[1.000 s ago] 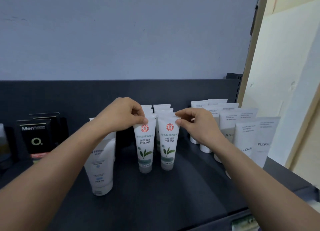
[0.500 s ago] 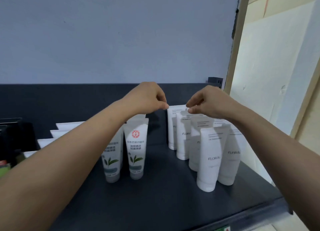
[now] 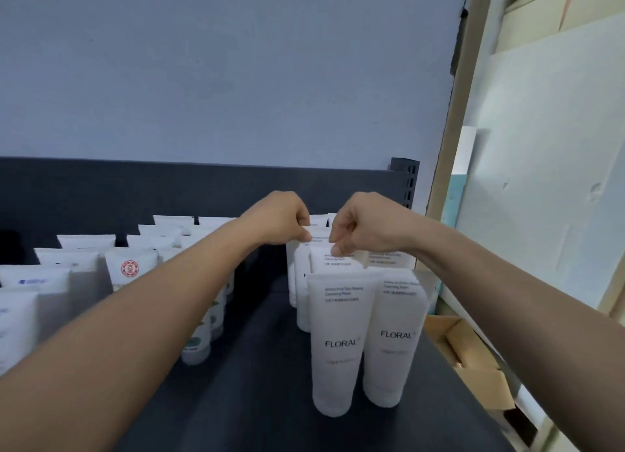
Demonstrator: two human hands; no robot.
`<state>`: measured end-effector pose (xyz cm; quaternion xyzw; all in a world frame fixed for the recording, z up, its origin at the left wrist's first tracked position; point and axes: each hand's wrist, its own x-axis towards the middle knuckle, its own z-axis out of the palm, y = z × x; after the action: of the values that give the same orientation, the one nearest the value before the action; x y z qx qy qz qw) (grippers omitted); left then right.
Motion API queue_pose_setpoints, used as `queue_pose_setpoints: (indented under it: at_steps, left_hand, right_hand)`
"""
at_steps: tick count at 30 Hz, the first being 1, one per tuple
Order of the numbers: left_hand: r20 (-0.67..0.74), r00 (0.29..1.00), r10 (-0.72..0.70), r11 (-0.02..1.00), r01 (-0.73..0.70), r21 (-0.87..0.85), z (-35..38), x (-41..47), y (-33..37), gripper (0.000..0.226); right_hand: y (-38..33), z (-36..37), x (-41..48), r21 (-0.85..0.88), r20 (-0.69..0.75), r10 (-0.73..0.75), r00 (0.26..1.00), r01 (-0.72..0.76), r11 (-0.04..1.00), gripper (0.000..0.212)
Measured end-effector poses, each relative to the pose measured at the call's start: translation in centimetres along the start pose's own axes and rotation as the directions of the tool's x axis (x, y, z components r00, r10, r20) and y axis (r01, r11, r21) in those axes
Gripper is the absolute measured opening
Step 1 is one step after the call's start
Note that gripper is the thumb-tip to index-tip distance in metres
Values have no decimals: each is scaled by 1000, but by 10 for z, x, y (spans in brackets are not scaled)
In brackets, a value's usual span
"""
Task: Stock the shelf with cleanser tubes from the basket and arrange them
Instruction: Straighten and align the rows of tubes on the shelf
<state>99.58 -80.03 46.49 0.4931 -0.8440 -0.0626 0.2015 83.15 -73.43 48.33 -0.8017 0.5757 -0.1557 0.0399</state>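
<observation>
FLORAL cleanser tubes (image 3: pixel 334 343), standing cap-down in two files at the right end of the dark shelf (image 3: pixel 257 384), front pair upright and side by side; arranging step in hand, judged from both hands at the crimped tops further back; left hand (image 3: pixel 280 220) pinching the top edge of a rear tube (image 3: pixel 304 275); right hand (image 3: pixel 363 226) pinching the crimp of the tube behind the front one (image 3: pixel 333 258); next, probably squaring these into line, gently, lest neighbours topple; basket not in view.
</observation>
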Motion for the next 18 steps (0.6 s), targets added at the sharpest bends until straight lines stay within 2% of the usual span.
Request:
queue_pose_setpoints:
  at_steps: [3, 8, 10, 13, 16, 18]
  left_hand:
    - [-5, 1000, -20, 1000, 20, -5, -2, 0, -2, 13]
    - [95, 995, -36, 996, 43, -82, -13, 2, -6, 21]
    - [24, 998, -61, 989, 63, -135, -15, 8, -7, 22]
    - [-129, 987, -97, 994, 91, -55, -11, 21, -10, 14]
    - [-93, 991, -100, 992, 106, 66, -1, 29, -14, 22]
    - [-75, 992, -106, 989, 113, 95, 5, 34, -18, 21]
  right_hand:
    - [2, 0, 1, 29, -1, -53, 999, 53, 998, 11]
    - [6, 1, 5, 77, 9, -85, 996, 84, 994, 11]
    - [8, 0, 6, 100, 34, -84, 996, 80, 992, 10]
    - [10, -3, 8, 179, 86, -88, 992, 71, 981, 12]
    - [11, -4, 16, 220, -38, -50, 998, 58, 974, 11]
    - [12, -2, 25, 158, -133, -24, 991, 45, 986, 10]
